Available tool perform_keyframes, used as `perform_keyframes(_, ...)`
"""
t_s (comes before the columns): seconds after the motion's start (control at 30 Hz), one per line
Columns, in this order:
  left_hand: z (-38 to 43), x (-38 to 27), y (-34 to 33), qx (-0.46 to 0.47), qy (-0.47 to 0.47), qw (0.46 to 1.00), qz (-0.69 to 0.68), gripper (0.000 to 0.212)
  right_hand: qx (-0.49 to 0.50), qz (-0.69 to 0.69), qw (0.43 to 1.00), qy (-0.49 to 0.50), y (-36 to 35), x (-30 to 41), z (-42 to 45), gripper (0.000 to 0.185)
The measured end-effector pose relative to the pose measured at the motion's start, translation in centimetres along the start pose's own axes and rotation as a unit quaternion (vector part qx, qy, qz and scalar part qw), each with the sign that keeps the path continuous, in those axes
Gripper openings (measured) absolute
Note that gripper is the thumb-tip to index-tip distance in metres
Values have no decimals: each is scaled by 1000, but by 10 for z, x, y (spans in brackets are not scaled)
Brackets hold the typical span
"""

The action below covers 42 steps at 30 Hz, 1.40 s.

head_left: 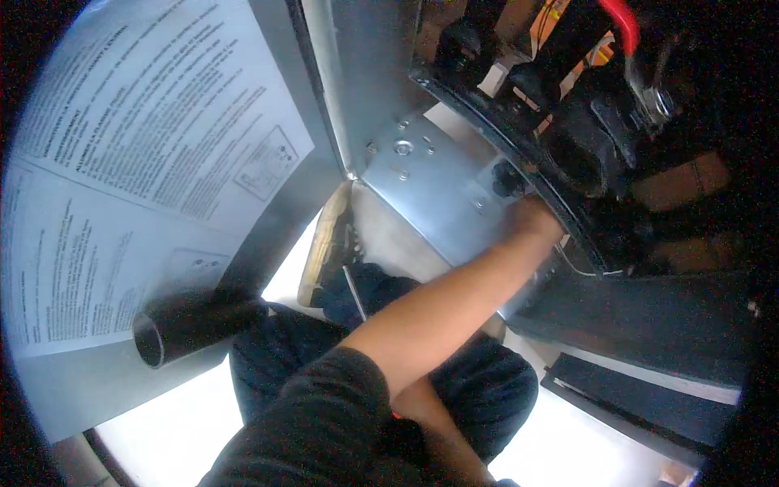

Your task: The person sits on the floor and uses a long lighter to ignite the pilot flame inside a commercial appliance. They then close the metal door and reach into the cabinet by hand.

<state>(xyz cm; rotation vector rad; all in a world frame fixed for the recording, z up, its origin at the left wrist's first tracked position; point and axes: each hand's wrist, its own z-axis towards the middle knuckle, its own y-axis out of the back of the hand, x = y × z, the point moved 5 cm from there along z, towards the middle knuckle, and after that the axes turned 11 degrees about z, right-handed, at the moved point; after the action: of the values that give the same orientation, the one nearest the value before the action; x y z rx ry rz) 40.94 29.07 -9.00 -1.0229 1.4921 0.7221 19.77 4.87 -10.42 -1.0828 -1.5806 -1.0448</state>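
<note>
My left hand (535,218) is blurred and partly tucked under the dark edge of a machine housing, beside a black knob-like part (508,178) on a grey metal panel (420,195). Its fingers are not clear. My left forearm crosses over my right hand (412,397), of which only a little shows near the wrist. A slim metal shaft (354,293) points up past the left forearm, and a bit of red shows at my right hand; together they look like a screwdriver in its grip, though the forearm hides most of it. Bolt heads (403,146) dot the panel.
A grey panel with printed instruction sheets (182,122) stands at left, a black tube (149,341) below it. Upper right are dark machine parts, wires and a red cable or handle (624,24). A dark-edged metal rim (511,152) overhangs the left hand. Crossed legs and a shoe lie beneath.
</note>
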Motion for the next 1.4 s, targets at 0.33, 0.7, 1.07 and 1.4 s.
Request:
perform_keyframes(0.33, -15, 3, 3, -6, 100, 979, -179, 42, 24, 10, 995, -95, -4, -8, 0, 43)
perform_keyframes(0.7, -6, 4, 13, 23, -12, 996, -89, 37, 20, -34, 998, -56, -11, -25, -3, 36)
perform_keyframes(1.07, -21, -20, 16, -10, -58, 998, -39, 40, 44, 28, 979, -196, -6, -23, -6, 37)
perform_keyframes(1.4, 4, 5, 2, -6, -95, 980, -176, 48, 94, 8, 975, -199, -2, 5, 0, 41)
